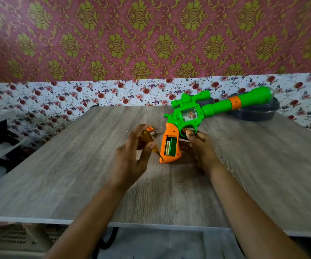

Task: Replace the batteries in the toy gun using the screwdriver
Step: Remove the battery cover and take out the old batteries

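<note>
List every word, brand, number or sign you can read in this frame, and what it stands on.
No text can be read anywhere.
Battery in the open grip of the gun: label too blurred to read.
Screwdriver in the left hand: motion-blurred, no legible marking.
Wallpaper: patterns only, no lettering.

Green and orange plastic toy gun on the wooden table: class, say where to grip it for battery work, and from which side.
Probably the green trigger guard, from the right, as the right hand does. The gun lies on its side, its open battery compartment faces up, and the left hand's amber-handled screwdriver works from the left.
</note>
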`<action>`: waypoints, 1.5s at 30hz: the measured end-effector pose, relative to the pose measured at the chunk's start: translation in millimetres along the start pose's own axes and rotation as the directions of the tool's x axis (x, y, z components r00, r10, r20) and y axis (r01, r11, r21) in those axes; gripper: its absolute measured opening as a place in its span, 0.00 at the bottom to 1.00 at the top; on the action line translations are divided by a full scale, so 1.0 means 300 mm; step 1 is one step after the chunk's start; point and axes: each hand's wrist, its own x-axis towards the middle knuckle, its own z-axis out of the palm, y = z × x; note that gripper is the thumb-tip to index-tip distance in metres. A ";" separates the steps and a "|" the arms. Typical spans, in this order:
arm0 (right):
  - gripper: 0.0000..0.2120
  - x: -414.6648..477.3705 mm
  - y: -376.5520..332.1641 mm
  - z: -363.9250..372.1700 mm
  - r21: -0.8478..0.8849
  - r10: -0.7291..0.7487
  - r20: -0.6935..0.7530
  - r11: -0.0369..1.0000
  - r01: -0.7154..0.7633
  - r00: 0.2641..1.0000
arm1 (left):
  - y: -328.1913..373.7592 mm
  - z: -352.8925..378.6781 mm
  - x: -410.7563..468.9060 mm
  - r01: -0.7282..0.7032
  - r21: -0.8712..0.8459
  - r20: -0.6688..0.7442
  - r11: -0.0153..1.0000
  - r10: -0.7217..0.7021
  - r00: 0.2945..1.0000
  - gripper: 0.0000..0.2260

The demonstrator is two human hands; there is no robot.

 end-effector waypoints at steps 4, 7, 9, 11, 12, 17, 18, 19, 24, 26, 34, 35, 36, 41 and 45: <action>0.08 0.000 0.001 -0.001 0.002 0.004 0.007 1.000 -0.004 1.000 | -0.003 0.000 0.001 0.044 -0.022 -0.063 0.999 -0.045 0.997 0.16; 0.09 -0.002 0.005 -0.003 0.006 -0.006 0.025 1.000 0.006 1.000 | -0.008 0.006 -0.004 0.049 -0.010 -0.015 0.999 -0.049 0.999 0.16; 0.08 -0.004 0.006 -0.003 0.014 -0.011 0.032 1.000 0.011 0.999 | -0.012 0.009 -0.010 0.046 -0.006 0.002 0.999 -0.046 0.999 0.16; 0.08 -0.002 0.005 -0.001 0.019 -0.014 0.029 1.000 0.014 0.999 | -0.016 0.010 -0.012 0.030 -0.016 0.001 0.999 -0.030 1.000 0.15; 0.09 0.000 0.003 -0.001 0.017 -0.010 0.022 1.000 0.010 1.000 | -0.016 0.010 -0.012 0.023 -0.019 -0.001 1.000 -0.023 1.000 0.15; 0.08 -0.001 -0.004 0.006 0.040 0.027 0.013 0.999 -0.028 1.000 | -0.006 0.017 -0.011 0.033 -0.115 0.060 0.993 -0.027 0.998 0.14; 0.08 0.000 -0.002 0.006 0.046 0.033 0.009 0.998 -0.034 0.999 | -0.006 0.018 -0.012 0.029 -0.121 0.077 0.992 -0.020 0.997 0.13; 0.08 0.002 -0.001 0.005 0.052 0.039 0.000 0.998 -0.039 0.999 | -0.009 0.020 -0.014 0.019 -0.114 0.099 0.993 -0.008 0.995 0.13; 0.07 0.003 0.004 0.002 0.044 0.028 0.011 0.999 -0.028 1.000 | -0.021 0.032 -0.026 -0.150 0.052 0.172 0.987 0.139 0.975 0.12; 0.08 0.003 0.006 0.004 0.027 0.024 0.010 0.999 -0.025 1.000 | -0.018 0.030 -0.024 -0.154 0.062 0.119 0.986 0.146 0.982 0.11; 0.07 0.004 -0.001 0.000 0.029 0.026 -0.006 0.999 -0.026 1.000 | -0.012 0.026 -0.017 -0.057 -0.004 0.071 0.998 0.058 0.996 0.11; 0.07 0.005 -0.001 0.000 0.026 0.025 -0.008 0.999 -0.024 1.000 | -0.012 0.027 -0.015 -0.057 -0.003 0.064 0.998 0.057 0.996 0.11; 0.07 0.006 0.001 0.000 0.020 0.025 -0.011 0.999 -0.025 1.000 | -0.011 0.026 -0.015 -0.054 -0.002 0.059 0.999 0.054 0.997 0.11; 0.10 0.017 0.010 -0.006 0.015 0.036 -0.023 0.999 -0.036 0.999 | -0.015 0.021 -0.019 -0.057 -0.039 0.116 0.998 0.061 0.991 0.08; 0.11 0.021 0.014 -0.011 0.039 0.037 -0.028 0.999 -0.036 0.999 | -0.024 0.015 -0.020 -0.118 -0.079 0.209 0.990 0.132 0.969 0.07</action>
